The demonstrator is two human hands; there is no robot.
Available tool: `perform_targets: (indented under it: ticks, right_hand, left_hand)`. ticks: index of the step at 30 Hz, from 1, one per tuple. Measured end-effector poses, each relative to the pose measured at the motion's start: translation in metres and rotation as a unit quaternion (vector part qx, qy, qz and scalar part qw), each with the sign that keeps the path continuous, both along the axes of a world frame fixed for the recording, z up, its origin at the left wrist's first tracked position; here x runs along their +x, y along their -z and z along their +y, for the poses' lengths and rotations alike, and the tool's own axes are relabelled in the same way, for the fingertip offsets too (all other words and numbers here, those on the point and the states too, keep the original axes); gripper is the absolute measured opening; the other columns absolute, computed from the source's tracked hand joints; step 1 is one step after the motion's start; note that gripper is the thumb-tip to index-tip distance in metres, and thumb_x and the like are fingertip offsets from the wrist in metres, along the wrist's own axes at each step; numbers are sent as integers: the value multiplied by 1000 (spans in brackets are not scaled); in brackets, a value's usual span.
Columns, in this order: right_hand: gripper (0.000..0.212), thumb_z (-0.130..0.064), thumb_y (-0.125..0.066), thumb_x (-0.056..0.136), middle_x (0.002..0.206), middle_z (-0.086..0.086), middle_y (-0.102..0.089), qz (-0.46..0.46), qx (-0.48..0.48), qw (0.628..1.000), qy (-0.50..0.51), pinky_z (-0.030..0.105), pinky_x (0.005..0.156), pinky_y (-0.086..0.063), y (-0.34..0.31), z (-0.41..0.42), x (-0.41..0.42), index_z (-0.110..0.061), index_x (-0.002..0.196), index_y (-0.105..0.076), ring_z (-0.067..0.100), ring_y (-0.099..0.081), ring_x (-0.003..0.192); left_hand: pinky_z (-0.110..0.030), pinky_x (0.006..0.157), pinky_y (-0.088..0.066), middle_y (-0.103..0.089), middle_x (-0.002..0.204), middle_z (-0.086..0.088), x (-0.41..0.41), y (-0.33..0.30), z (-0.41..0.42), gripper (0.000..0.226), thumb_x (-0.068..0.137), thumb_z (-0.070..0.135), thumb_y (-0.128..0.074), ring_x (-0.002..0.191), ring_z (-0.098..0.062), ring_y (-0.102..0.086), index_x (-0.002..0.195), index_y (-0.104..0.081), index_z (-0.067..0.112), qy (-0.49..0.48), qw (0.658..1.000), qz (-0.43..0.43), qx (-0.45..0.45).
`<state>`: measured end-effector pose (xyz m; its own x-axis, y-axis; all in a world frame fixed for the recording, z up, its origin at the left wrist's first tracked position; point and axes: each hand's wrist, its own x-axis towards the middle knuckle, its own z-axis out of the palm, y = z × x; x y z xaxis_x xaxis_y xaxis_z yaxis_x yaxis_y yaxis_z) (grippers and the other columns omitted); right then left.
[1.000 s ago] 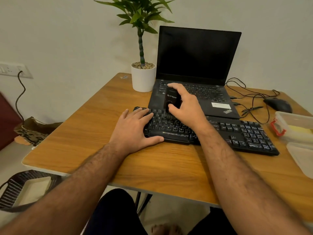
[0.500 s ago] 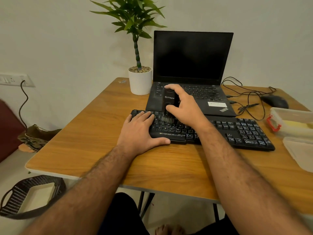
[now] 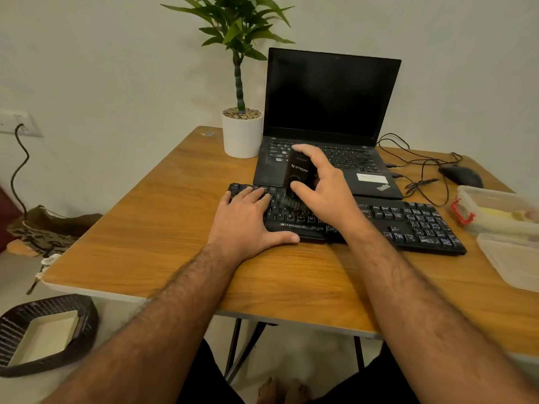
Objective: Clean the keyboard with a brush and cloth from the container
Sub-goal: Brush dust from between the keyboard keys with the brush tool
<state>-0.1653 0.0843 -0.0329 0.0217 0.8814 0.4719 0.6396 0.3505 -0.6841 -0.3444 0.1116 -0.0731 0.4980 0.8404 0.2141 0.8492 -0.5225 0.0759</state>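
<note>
Keyboard (image 3: 379, 220) marked ZEBRONICS is lying on the tabletop (image 3: 163, 217), just in front of a ThinkPad laptop (image 3: 329, 112).
The right hand (image 3: 323, 185) is curling its grip round a black brush (image 3: 297, 177) with unreadable white lettering, bristles touching the keys; the left hand (image 3: 248, 220) is resting flat on the keyboard's left end, holding nothing. A clear container (image 3: 495, 211) is sitting at the right.

Two hands are seen: the left hand (image 3: 248, 220) and the right hand (image 3: 323, 185). One keyboard (image 3: 408, 223), one brush (image 3: 299, 177) and one laptop (image 3: 329, 118) are counted. One potted plant (image 3: 242, 132) is found at 12 o'clock, one mouse (image 3: 460, 174) and one container (image 3: 495, 211) at 3 o'clock, with one lid (image 3: 513, 258) beside it. One basket (image 3: 43, 333) is seen at 8 o'clock, and one table (image 3: 175, 228).
</note>
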Motion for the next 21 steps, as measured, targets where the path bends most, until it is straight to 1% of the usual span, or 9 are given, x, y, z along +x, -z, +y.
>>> perform_targets:
  ticks: [3, 5, 7, 9, 10, 12, 14, 17, 21]
  right_hand:
    - [62, -11, -65, 90, 126, -7, -53, 10, -27, 999, -29, 35, 82, -60, 5, -5, -9, -38, 141, -41, 8, -61, 103]
    - [60, -8, -65, 89, 123, -9, -54, 1, -38, 998, -52, 32, 79, -60, 4, -13, -9, -38, 137, -44, 7, -61, 101]
    - [60, -7, -65, 87, 119, -15, -55, -4, -51, 997, -63, 26, 77, -59, -3, -17, -3, -38, 135, -46, 4, -60, 99]
    - [58, -7, -65, 88, 114, -19, -55, -4, -50, 998, -41, 21, 73, -57, -9, -17, 0, -37, 134, -47, 2, -62, 94]
    - [59, -8, -65, 88, 113, -17, -55, -4, -40, 999, -22, 22, 73, -58, -10, -16, -1, -36, 136, -46, 3, -63, 92]
    - [62, -10, -66, 90, 117, -13, -53, 2, -23, 1000, 0, 26, 77, -59, -8, -14, -10, -37, 140, -42, 5, -63, 97]
    - [63, -10, -65, 90, 116, -15, -52, 12, -23, 1000, -10, 26, 80, -59, 0, -16, -20, -37, 141, -41, 4, -61, 101]
    - [61, -7, -65, 88, 115, -18, -53, 4, -30, 999, -26, 21, 75, -57, 4, -24, -19, -35, 138, -44, 0, -60, 98]
    - [58, -7, -66, 88, 111, -21, -55, -4, -61, 998, -33, 22, 72, -58, -7, -29, -3, -37, 134, -46, 8, -61, 92]
  left_hand:
    - [-50, 123, -14, -30, 162, 4, -1, 0, 0, 126, 57, 101, -21, 151, -17, -20, 153, -35, 21, 4, 1000, 2, 2]
    - [-51, 123, -14, -31, 162, 4, -1, 0, 0, 126, 57, 102, -21, 151, -18, -20, 154, -34, 22, 6, 1000, 0, -1]
    - [-51, 123, -14, -30, 162, 4, -1, -1, 0, 127, 56, 102, -21, 151, -18, -21, 153, -35, 21, 7, 1000, -1, -3]
    - [-52, 123, -14, -31, 161, 4, -1, -1, -1, 128, 56, 102, -21, 151, -18, -21, 153, -36, 20, 7, 1000, -5, -3]
    - [-52, 122, -14, -31, 161, 4, -1, -1, -1, 128, 56, 102, -21, 151, -18, -21, 153, -36, 20, 6, 1000, -6, -3]
    - [-52, 122, -14, -31, 161, 3, -2, 1, -1, 127, 57, 102, -23, 151, -18, -21, 153, -36, 20, 7, 1000, -8, -2]
    - [-52, 122, -14, -33, 161, 3, -3, 2, 0, 124, 59, 102, -25, 150, -18, -22, 152, -37, 20, 10, 1000, -10, 2]
    - [-53, 122, -15, -34, 160, 3, -3, 3, 0, 123, 60, 102, -28, 150, -19, -24, 152, -39, 20, 11, 1000, -18, 5]
    - [-53, 122, -14, -33, 160, 2, -3, 1, 1, 125, 58, 102, -29, 150, -19, -23, 152, -38, 19, 12, 1000, -18, 2]
